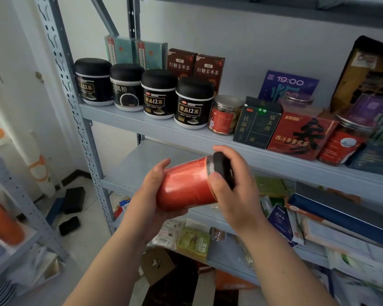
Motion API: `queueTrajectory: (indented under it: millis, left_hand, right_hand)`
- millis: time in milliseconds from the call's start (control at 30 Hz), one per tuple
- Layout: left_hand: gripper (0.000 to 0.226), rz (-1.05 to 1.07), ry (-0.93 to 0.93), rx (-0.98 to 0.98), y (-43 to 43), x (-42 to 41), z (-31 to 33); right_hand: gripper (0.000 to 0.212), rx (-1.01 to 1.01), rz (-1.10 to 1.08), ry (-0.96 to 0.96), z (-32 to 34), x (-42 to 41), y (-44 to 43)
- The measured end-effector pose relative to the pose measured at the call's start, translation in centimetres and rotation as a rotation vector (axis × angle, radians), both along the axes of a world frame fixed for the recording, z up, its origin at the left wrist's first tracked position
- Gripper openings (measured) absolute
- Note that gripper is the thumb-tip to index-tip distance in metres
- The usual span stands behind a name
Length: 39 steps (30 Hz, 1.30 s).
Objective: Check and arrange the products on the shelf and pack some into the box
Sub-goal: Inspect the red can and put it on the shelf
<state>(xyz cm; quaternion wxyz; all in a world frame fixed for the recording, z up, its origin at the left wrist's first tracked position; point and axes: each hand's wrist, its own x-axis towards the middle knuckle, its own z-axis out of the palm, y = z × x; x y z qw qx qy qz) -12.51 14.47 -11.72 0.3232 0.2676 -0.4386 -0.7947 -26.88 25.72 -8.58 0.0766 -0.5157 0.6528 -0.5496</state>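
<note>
A red jar [187, 184] with a black lid [222, 170] lies tilted in front of the grey shelf [142, 120], lid end pointing up and right. My left hand [151, 195] cups its bottom end from below. My right hand [234, 184] grips the lid end, with the thumb on the jar's neck and the fingers curled over the lid. On the shelf above stand several black-lidded jars [194, 103], brown tea boxes [209, 69], a clear jar with a red label [224, 114], a dark green box [258, 122] and a red box [301, 135].
The lower shelf [230, 246] holds packets, a green pouch [194, 242] and a long blue box [340, 214]. Black boxes [73, 199] lie on the floor at the left. A cardboard piece [157, 265] lies below. Another rack [20, 217] stands at the far left.
</note>
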Motion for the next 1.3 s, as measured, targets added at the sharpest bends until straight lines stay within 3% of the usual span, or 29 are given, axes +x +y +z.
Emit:
queueTrajectory:
  millis: [67,100,267,367,467,567,767,900,967,1200,1300]
  left_hand:
    - [0.054,-0.058,0.023,0.136,0.1,-0.5,-0.6]
    - [0.057,-0.100,0.037,0.209,0.2,-0.7,-0.8]
    - [0.065,-0.230,0.070,0.471,0.7,-1.5,-2.5]
    - [0.063,-0.287,0.132,0.479,0.9,-1.7,-2.6]
    - [0.055,-0.328,0.167,0.457,1.3,-1.7,-1.8]
    - [0.061,-0.309,0.182,0.489,1.4,-1.7,-1.6]
    - [0.064,-0.242,0.163,0.485,1.0,-1.8,-2.1]
    - [0.063,-0.179,0.157,0.389,1.3,-1.1,-1.0]
    - [0.066,-0.161,0.158,0.316,1.5,-0.5,-0.1]
    - [0.044,-0.096,0.117,0.028,2.6,0.2,3.1]
    - [0.048,-0.078,0.085,-0.027,3.5,-0.2,3.8]
  right_hand:
    - [0.049,-0.109,0.008,0.117,-0.1,-0.2,0.3]
    - [0.049,-0.170,0.036,0.083,-0.1,-0.3,0.5]
    - [0.050,-0.434,0.299,-0.643,0.8,0.1,0.5]
    - [0.070,-0.429,0.348,-0.883,0.9,0.4,0.6]
    - [0.066,-0.446,0.333,-0.968,1.1,0.7,0.8]
    - [0.054,-0.472,0.289,-1.022,1.6,0.9,1.0]
    - [0.052,-0.486,0.263,-1.071,2.1,0.8,1.6]
    - [0.058,-0.513,0.221,-1.004,2.3,0.5,1.9]
    - [0.048,-0.491,0.184,-0.924,2.3,0.2,2.0]
    - [0.038,-0.484,-0.014,-0.351,2.5,0.0,3.9]
    - [0.040,-0.330,0.034,-0.031,2.2,0.5,4.1]
